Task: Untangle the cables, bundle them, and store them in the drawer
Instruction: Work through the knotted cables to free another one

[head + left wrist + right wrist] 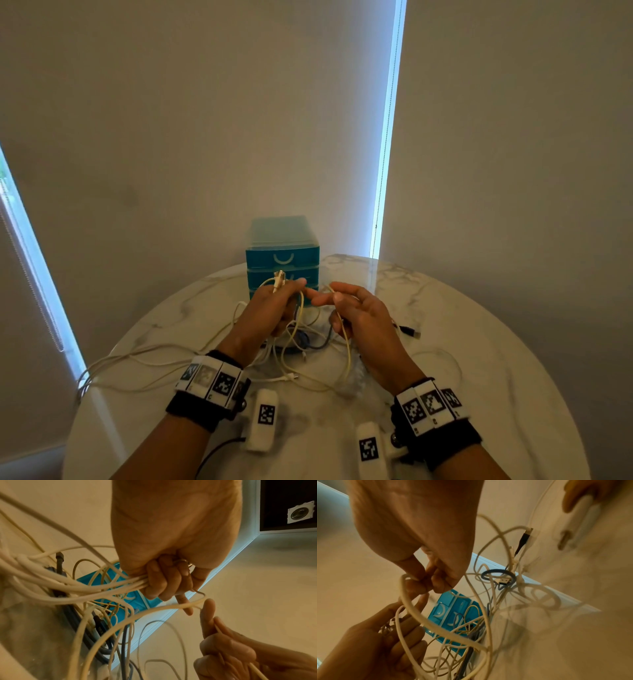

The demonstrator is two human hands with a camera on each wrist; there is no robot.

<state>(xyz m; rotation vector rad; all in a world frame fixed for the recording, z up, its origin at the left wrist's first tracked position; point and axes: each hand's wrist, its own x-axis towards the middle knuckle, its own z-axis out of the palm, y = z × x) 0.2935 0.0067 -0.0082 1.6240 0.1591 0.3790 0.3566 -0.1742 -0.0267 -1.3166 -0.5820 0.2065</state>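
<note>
Left hand: your left hand [270,310] sits just left of centre in the head view, fingers curled tight round a bunch of white cables [96,588], with a plug [279,279] sticking up above the knuckles
Right hand: your right hand [356,313], just right of centre, pinches one cream cable [423,616] between thumb and curled fingers; the forefinger points toward the left hand
Tangle: the rest of the cables lie in a heap [301,339] on the table [479,342] below both hands, white strands crossed with a dark blue cable [498,573]; long loops trail to the lower left edge of the table
Drawer: the blue drawer unit [282,255] stands at the far side of the table, behind your hands; its drawers look closed
Risk, knot: pulling the pinched cable while the left fist clamps the bunch would likely tighten the crossings instead of freeing them
Risk, drag: lifting higher may haul the heap and the black plug [409,331] at right across the table
Risk, overhang: the loops at lower left could slide off the edge and pull more cable after them
Risk, plug: a plug may catch in a loop; forcing it could strain the joint
</note>
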